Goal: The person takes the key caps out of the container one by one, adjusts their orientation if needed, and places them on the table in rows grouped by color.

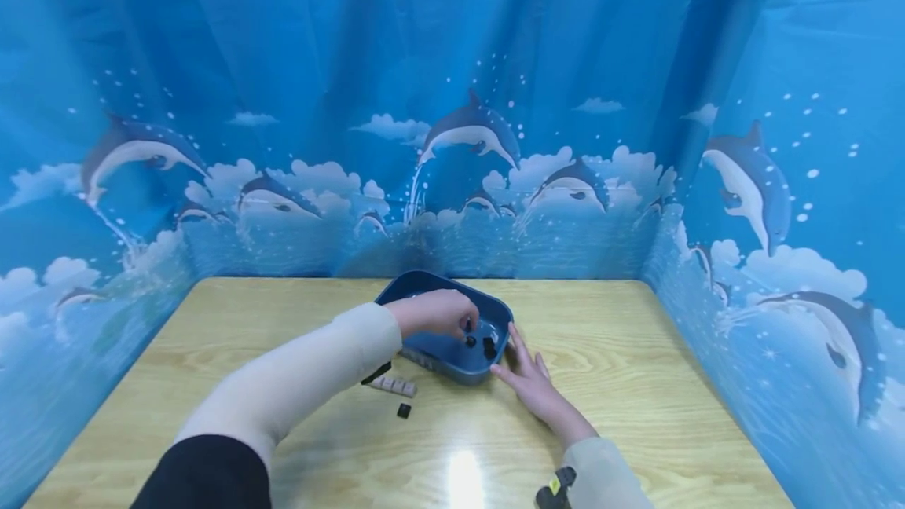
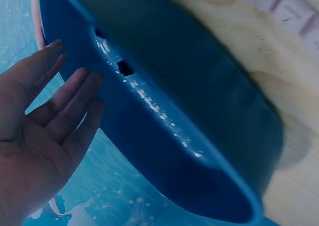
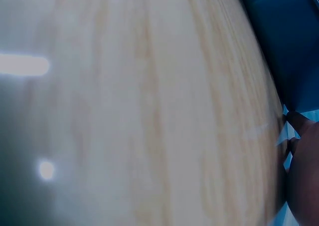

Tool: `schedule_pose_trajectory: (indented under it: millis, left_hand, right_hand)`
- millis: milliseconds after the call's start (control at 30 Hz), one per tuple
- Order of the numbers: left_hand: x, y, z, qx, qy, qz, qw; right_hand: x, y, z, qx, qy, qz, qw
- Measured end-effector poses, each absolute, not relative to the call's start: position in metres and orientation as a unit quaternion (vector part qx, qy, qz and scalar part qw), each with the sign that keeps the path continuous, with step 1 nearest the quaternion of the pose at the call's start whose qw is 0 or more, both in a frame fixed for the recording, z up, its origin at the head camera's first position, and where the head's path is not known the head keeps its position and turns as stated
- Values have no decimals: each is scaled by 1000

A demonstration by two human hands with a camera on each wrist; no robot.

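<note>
A dark blue plastic basin [image 1: 452, 368] stands on the wooden table. My left hand [image 1: 441, 313] reaches over its far rim into it, fingers pointing down near small black keycaps [image 1: 489, 348]. In the left wrist view, the left hand [image 2: 55, 116] has its thumb and loosely bent fingers apart, with nothing between them, and a black keycap [image 2: 124, 68] lies beyond on the basin's inside. My right hand [image 1: 533, 387] rests its extended fingers and thumb against the basin's right end. In the right wrist view, only part of that hand [image 3: 304, 171] shows beside the basin [image 3: 284, 46].
A row of pale keycaps [image 1: 394, 386] lies on the table [image 1: 339, 446] in front of the basin, partly behind the left forearm. Nearer sits a single black keycap [image 1: 404, 411]. A dolphin-print curtain [image 1: 452, 100] borders the table's back and sides.
</note>
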State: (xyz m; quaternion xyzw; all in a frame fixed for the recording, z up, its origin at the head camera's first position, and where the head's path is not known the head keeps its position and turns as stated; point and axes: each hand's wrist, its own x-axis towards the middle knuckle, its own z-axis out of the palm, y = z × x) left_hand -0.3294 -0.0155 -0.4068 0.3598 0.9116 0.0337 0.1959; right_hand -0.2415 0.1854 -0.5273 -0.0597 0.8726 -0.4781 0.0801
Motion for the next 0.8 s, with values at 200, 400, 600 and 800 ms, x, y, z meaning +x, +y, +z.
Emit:
schedule_pose_trajectory:
  millis: [200, 400, 600, 800]
  left_hand:
    - [-340, 5, -412, 375, 901, -8, 219]
    - [-348, 14, -423, 371, 896, -30, 244]
    - [-351, 18, -431, 360, 897, -28, 256]
    - [-355, 21, -437, 348, 898, -15, 267]
  right_hand:
    - [-241, 187, -528, -60, 871, -480, 82]
    - [-242, 185, -531, -63, 872, -479, 74]
    - [-242, 184, -533, -49, 869, -485, 84]
    - [-242, 187, -531, -51, 871, -482, 79]
